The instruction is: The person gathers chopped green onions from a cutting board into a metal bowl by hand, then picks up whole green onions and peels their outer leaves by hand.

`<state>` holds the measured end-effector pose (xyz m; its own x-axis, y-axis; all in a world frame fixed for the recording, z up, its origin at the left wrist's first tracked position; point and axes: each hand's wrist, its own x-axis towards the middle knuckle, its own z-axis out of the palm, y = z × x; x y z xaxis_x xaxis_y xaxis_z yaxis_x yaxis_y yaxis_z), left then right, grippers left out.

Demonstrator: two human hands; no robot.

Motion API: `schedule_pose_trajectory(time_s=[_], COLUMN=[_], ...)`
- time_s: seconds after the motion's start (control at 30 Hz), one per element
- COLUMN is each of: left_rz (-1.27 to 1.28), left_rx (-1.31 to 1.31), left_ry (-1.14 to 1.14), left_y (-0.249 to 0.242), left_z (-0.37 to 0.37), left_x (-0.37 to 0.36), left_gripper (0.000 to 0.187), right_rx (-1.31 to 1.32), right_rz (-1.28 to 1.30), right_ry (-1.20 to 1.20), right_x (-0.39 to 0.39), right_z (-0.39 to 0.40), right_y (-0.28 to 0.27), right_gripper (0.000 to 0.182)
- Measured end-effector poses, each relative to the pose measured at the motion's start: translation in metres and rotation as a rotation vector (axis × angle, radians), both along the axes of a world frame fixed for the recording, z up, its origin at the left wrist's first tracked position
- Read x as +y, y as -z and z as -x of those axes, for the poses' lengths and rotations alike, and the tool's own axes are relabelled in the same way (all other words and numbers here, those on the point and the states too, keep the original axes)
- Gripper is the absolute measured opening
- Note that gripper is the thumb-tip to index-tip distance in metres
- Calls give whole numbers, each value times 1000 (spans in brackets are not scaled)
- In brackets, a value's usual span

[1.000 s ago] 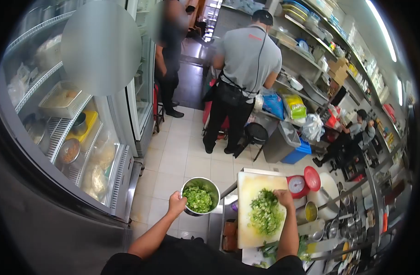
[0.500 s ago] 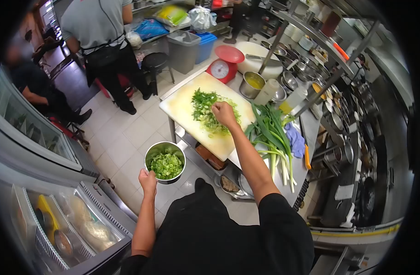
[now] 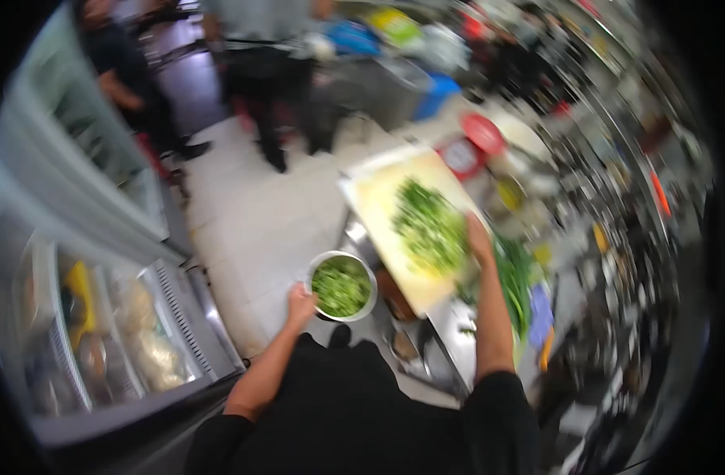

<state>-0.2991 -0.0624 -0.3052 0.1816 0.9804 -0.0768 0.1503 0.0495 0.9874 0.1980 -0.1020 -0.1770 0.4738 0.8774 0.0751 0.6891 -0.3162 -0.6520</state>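
Note:
My left hand (image 3: 301, 302) is closed on the left side of a round metal pot (image 3: 373, 294), held above the floor beside the worktable. Chopped green leek (image 3: 341, 286) fills much of the pot. At the right edge of the cutting board (image 3: 376, 207), my right hand (image 3: 479, 239) grips the board, its fingers smeared by motion. More chopped greens (image 3: 427, 229) lie heaped on the board, darker at the far end and paler near me. Whole leeks (image 3: 514, 277) lie just right of my right forearm.
A red scale (image 3: 462, 157) stands behind the board. A purple cloth (image 3: 541, 313) and an orange-handled tool (image 3: 547, 350) lie at the right. An open fridge drawer (image 3: 172, 317) is at my left. Two people, one in a grey shirt (image 3: 259, 20), are beyond.
My right hand has left the chopped greens for the board's right edge. The pot in my left hand has come closer to the board. The view has turned and blurred.

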Motion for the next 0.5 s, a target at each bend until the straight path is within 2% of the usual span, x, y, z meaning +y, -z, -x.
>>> schedule_pose_trajectory(time_s=[0.03, 0.07, 0.1, 0.13, 0.17, 0.27, 0.4, 0.43, 0.47, 0.5], left_rz=[104, 173, 206, 192, 187, 215, 210, 179, 224, 254], left_rx=[-109, 11, -70, 6, -42, -11, 30, 61, 89, 66], left_ry=[-51, -58, -24, -75, -71, -27, 16, 48, 94, 106], left_y=[-15, 1, -33, -23, -18, -22, -21, -18, -40, -43], left_z=[-2, 0, -2, -4, -6, -9, -18, -16, -10, -7], left_x=[-2, 3, 2, 5, 9, 22, 39, 54, 57, 62], left_gripper=[3, 4, 8, 17, 20, 14, 13, 13, 14, 14], right_rx=[-13, -13, -5, 6, 24, 54, -30, 86, 205, 128], right_rz=[-6, -23, -36, -33, -19, -1, -171, -279, -376, -398], right_ry=[-32, -43, -52, -49, -45, -20, -41, -9, 24, 21], right_x=[1, 3, 4, 3, 2, 1, 5, 9, 13, 19], right_z=[7, 18, 26, 32, 39, 49, 78, 102, 116, 110], right_y=[2, 3, 1, -4, -10, -35, -83, -96, -102, -88], right_gripper=[53, 53, 53, 53, 52, 52, 49, 42, 35, 24])
